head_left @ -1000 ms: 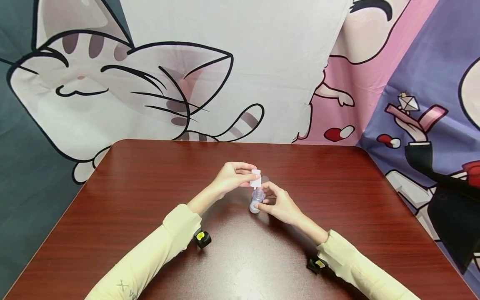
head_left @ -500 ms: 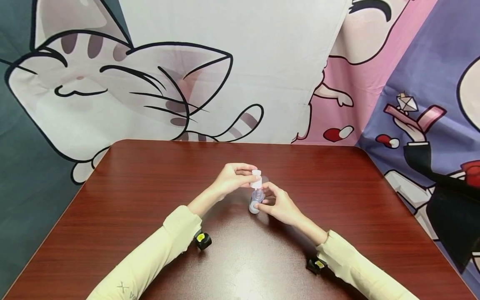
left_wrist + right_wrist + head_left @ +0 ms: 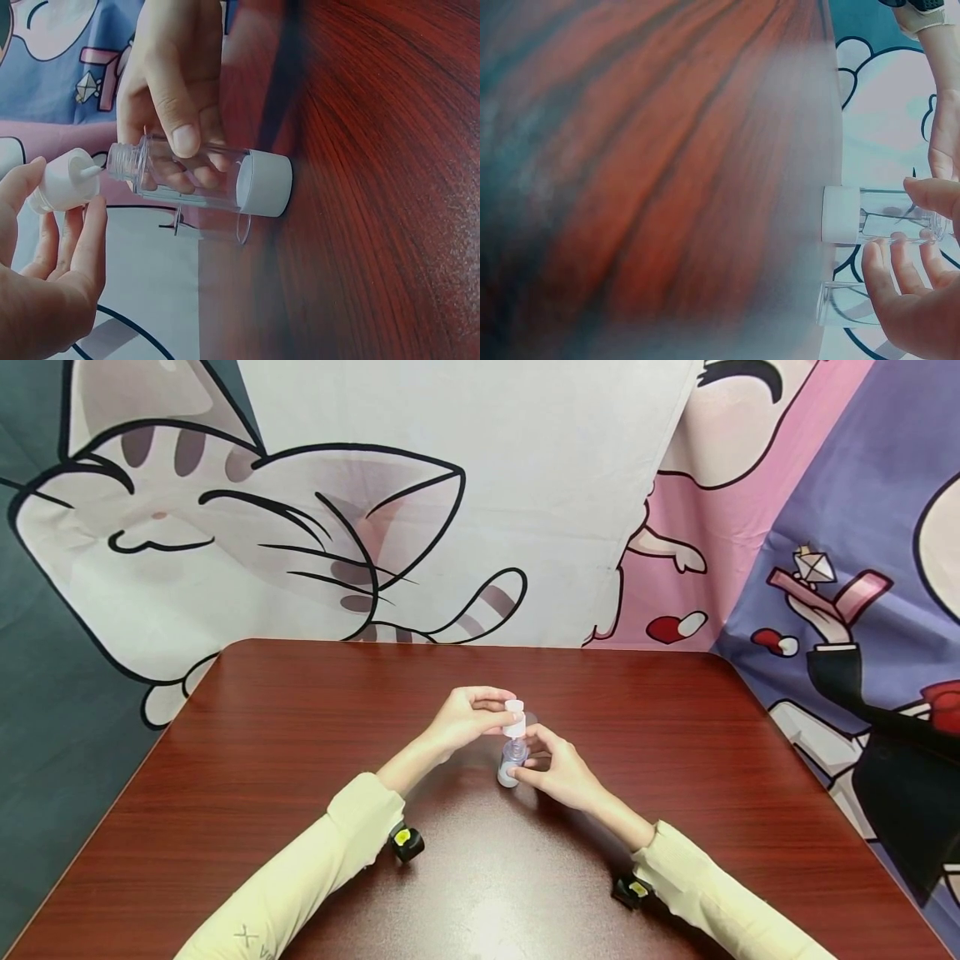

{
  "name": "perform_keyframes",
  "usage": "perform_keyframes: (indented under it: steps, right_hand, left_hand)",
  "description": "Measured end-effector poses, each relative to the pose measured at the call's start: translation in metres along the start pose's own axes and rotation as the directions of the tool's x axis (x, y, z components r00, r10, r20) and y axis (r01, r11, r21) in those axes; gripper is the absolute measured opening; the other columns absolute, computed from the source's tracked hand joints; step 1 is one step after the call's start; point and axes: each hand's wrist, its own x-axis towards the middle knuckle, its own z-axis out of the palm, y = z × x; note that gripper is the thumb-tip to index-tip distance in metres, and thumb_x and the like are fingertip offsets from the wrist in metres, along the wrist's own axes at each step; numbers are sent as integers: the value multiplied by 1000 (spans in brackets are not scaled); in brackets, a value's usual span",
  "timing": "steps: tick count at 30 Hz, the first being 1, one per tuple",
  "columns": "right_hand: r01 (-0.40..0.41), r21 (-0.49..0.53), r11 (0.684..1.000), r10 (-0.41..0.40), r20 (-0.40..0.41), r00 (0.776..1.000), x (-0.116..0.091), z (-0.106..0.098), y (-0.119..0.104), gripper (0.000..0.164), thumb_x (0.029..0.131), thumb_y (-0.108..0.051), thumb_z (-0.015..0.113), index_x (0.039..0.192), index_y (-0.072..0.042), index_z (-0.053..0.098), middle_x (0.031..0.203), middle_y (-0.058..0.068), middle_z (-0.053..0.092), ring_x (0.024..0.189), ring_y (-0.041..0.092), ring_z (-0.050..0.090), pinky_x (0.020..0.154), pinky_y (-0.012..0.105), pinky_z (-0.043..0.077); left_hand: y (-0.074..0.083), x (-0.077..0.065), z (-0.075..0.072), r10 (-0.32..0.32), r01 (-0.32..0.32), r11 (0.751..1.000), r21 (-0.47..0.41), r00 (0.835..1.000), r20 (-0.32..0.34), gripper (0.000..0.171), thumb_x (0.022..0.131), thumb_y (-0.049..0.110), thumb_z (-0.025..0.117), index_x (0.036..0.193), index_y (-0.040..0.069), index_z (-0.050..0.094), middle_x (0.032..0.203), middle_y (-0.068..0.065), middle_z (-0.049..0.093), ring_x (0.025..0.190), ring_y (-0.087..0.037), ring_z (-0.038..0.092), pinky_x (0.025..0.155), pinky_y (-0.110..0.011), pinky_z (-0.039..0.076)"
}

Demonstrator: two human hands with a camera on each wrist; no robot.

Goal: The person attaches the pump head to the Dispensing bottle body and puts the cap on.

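Observation:
In the head view my left hand (image 3: 471, 714) pinches a white pump top (image 3: 514, 720) between thumb and fingers, right above the bottle's mouth. A thin stem (image 3: 91, 172) on its underside points at the threaded neck (image 3: 124, 162) in the left wrist view. My right hand (image 3: 562, 767) holds the clear bottle (image 3: 508, 772), thumb on one side and fingertips on the other. The bottle stands on the table, and a white band (image 3: 268, 184) wraps its base. Through its wall some of the right fingers show.
Behind the bottle a clear cap (image 3: 849, 304) stands on the table. The reddish-brown wooden table (image 3: 300, 735) reaches back to a cartoon-printed cloth (image 3: 570, 510). Dark wrist cameras (image 3: 407, 842) hang under both cream sleeves (image 3: 300, 860).
The pump top has shifted slightly right and now lines up more closely over the bottle's mouth. The bottle has straightened a little in the right hand's hold.

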Motion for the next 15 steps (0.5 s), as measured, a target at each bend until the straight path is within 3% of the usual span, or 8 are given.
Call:
perform_keyframes:
  steps: [10, 15]
  right_hand:
    - [9, 6, 1000, -9, 0, 1000, 0, -1, 1, 41, 78, -6, 77, 112, -4, 56, 106, 13, 65, 95, 25, 66, 83, 27, 58]
    - [11, 4, 1000, -11, -3, 1000, 1, 0, 1, 41, 78, -6, 78, 113, -4, 56, 105, 13, 65, 95, 24, 66, 83, 28, 57]
  left_hand:
    - [4, -4, 4, 11, -11, 1000, 10, 1000, 6, 37, 83, 4, 71, 119, -4, 62, 106, -17, 67, 87, -12, 66, 82, -35, 59]
    - [3, -4, 4, 15, -15, 1000, 13, 1000, 14, 38, 83, 4, 71, 119, -4, 62, 106, -17, 67, 86, -11, 66, 85, -39, 58]
